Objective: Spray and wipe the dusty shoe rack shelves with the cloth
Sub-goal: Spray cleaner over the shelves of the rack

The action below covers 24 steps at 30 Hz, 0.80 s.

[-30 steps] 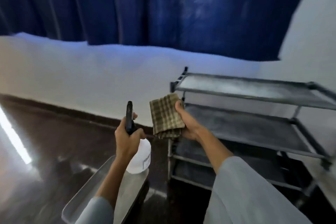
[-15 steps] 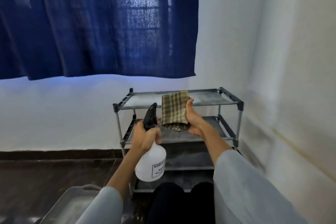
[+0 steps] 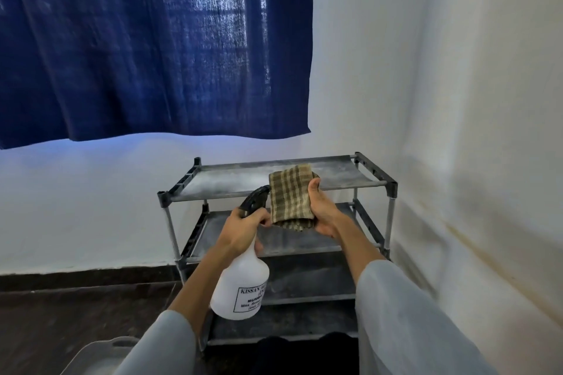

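The grey metal-framed shoe rack (image 3: pixel 374 184) with dark fabric shelves stood against the white wall, tucked into the corner of the room. Its top shelf (image 3: pixel 225 179) carried a pale film of dust, thickest toward the left and middle, and the second shelf (image 3: pixel 292 240) below looked powdery as well. Lower tiers sat in shadow, and their condition could not be made out.

In front of the rack, above the second shelf and level with the top one, the right hand (image 3: pixel 323 216) held a folded brown-and-beige checked cloth (image 3: pixel 289 195) upright, fingers curled behind it and the thumb pressed along its right edge. The cloth hung in the air, touching neither shelf.

Just beside it, the left hand (image 3: pixel 243 228) gripped the neck of a translucent white plastic spray bottle (image 3: pixel 240 286) with a black trigger head (image 3: pixel 254 199), fingers wrapped round the neck and trigger. The nozzle pointed up and right toward the cloth, almost touching its lower left edge. A printed label showed on the bottle's belly.

Both forearms came out of pale grey sleeves (image 3: pixel 405 323). A dark blue curtain (image 3: pixel 152 39) hung over a window above the rack. A dark floor (image 3: pixel 61 313) ran to the left, and the rim of a grey plastic tub (image 3: pixel 100 353) showed at the bottom left.
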{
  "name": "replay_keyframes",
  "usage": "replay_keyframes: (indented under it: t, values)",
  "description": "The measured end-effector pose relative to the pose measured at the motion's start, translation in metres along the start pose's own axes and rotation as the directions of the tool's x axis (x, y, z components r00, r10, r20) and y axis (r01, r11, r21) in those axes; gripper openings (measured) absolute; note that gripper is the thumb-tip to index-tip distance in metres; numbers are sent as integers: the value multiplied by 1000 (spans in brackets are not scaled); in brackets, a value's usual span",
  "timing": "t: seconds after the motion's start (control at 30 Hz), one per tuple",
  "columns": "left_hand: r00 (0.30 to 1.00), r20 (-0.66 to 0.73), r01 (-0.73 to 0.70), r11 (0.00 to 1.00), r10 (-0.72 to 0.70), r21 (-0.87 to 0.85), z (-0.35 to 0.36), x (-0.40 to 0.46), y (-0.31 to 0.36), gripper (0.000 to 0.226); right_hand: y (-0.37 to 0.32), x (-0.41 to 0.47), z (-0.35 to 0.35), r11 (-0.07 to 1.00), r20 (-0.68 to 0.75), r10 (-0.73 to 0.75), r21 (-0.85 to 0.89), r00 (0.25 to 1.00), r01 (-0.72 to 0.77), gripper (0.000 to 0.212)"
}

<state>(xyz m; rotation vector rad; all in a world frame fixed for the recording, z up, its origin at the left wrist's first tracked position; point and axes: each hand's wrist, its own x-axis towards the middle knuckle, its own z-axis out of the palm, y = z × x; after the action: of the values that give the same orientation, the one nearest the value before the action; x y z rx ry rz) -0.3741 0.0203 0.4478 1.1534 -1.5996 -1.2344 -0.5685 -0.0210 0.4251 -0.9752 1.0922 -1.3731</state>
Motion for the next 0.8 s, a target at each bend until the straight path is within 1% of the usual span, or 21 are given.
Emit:
replay_keyframes:
  t: [0.03, 0.1, 0.17, 0.27, 0.3, 0.43, 0.53, 0.6, 0.63, 0.67, 0.73, 0.77, 0.8]
  values:
    - [1000, -20, 7, 1000, -7, -25, 1, 3, 0, 23, 1, 3, -1, 1000, -2, -3, 4, 1000, 3, 88]
    - [999, -42, 23, 997, -26, -73, 3, 8, -1, 19, 4, 7, -4, 1000, -10, -9, 12, 1000, 9, 90]
    - [999, -31, 38, 996, -40, -76, 4, 10, -3, 17, 5, 10, -6, 1000, -11, -11, 26, 1000, 11, 88]
    - [998, 23, 62, 995, -60, -84, 6, 10, -5, 16, 8, 12, -8, 999, -7, -17, 39, 1000, 17, 75]
    - [998, 33, 65, 994, -62, -93, 6, 10, -6, 16, 9, 12, -8, 999, -4, -19, 40, 1000, 19, 74]
    - [995, 61, 81, 994, -77, -77, 11, 6, -1, 11, 11, 12, -6, 1000, -28, -9, 18, 1000, 9, 84]
    - [994, 64, 97, 993, -93, -69, 18, 3, 4, 10, 9, 11, -6, 1000, -28, -20, 22, 999, 20, 76]
    - [995, 54, 82, 994, -79, -68, 20, 5, 2, 10, 7, 10, -7, 1000, -34, -18, 23, 999, 18, 77]
    - [996, 57, 73, 995, -69, -71, 21, 6, 1, 11, 6, 10, -8, 1000, -42, -14, 18, 999, 15, 77]
    - [995, 73, 69, 995, -64, -71, 21, 6, 2, 18, 5, 10, -9, 1000, -47, -15, 12, 999, 15, 75]
    - [991, 115, 79, 995, -71, -67, 23, 7, 3, 43, 4, 9, -14, 1000, -46, -21, 9, 999, 21, 70]
    - [989, 127, 82, 995, -73, -64, 26, 8, 4, 48, 3, 9, -17, 1000, -49, -20, 7, 999, 21, 67]
    - [990, 129, 69, 996, -61, -64, 29, 8, 6, 44, 2, 7, -18, 1000, -58, -20, 6, 998, 21, 64]
